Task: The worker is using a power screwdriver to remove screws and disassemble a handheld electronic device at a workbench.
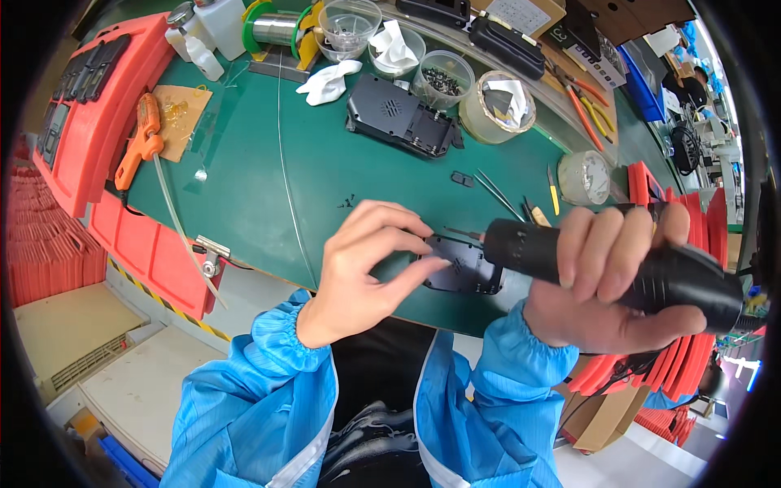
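Note:
In my right hand [606, 268] is a black electric screwdriver [529, 248], the fingers wrapped round its body. Its thin bit points left, just above a black plastic casing [464, 268] with a round speaker grille, lying near the table's front edge. My left hand [366, 264] curls at the casing's left end, thumb and index fingertips close together in a pinch. Whatever sits between those tips is too small or hidden to make out. Behind the hands rests a larger black housing [399, 114], also with a grille.
Clear tubs of screws [442, 80], a solder wire spool [277, 28] and a tape roll [496, 106] line the back. An orange glue gun [142, 138] lies left. Tweezers [498, 193], a small black part [462, 178] and pliers [582, 102] lie right. Red trays [89, 106] flank the table.

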`<action>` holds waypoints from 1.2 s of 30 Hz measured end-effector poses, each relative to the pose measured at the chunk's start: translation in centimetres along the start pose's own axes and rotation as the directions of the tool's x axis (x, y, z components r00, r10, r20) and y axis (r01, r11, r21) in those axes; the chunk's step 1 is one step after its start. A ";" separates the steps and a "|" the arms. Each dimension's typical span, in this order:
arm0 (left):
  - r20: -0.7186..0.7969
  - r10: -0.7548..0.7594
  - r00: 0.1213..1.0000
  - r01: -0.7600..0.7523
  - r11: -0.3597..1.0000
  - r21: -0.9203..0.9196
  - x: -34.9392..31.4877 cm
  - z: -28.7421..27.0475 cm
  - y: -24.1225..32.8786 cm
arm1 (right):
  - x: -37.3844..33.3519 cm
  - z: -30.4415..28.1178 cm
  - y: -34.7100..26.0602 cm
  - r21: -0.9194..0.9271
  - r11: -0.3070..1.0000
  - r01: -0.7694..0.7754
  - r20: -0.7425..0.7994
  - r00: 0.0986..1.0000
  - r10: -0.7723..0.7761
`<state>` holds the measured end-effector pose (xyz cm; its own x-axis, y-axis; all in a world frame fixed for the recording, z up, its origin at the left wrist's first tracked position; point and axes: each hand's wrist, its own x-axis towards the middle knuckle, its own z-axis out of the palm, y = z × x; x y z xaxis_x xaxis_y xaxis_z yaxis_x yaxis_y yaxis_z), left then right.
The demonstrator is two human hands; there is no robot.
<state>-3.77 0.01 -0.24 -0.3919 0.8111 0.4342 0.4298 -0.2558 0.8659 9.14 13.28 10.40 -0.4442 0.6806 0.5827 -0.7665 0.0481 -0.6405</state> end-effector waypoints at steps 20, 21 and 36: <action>-0.062 -0.052 0.997 0.051 0.998 -0.020 0.1 0.1 0.1 | -1.2 -1.2 -0.1 0.031 0.995 -0.096 0.133 0.987 0.091; -0.065 -0.053 0.996 0.052 0.998 -0.018 0.1 0.1 0.1 | -1.2 -1.2 -0.1 0.030 0.995 -0.095 0.133 0.987 0.090; -0.042 -0.021 0.999 0.023 0.999 0.042 0.0 0.2 0.0 | -1.3 -1.2 0.0 -0.039 0.990 -0.135 0.156 0.978 0.139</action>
<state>-3.64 0.14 -0.29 -0.4348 0.7934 0.4260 0.4549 -0.2148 0.8643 10.30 13.26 9.02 -0.6137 0.5579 0.5587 -0.6809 -0.0159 -0.7322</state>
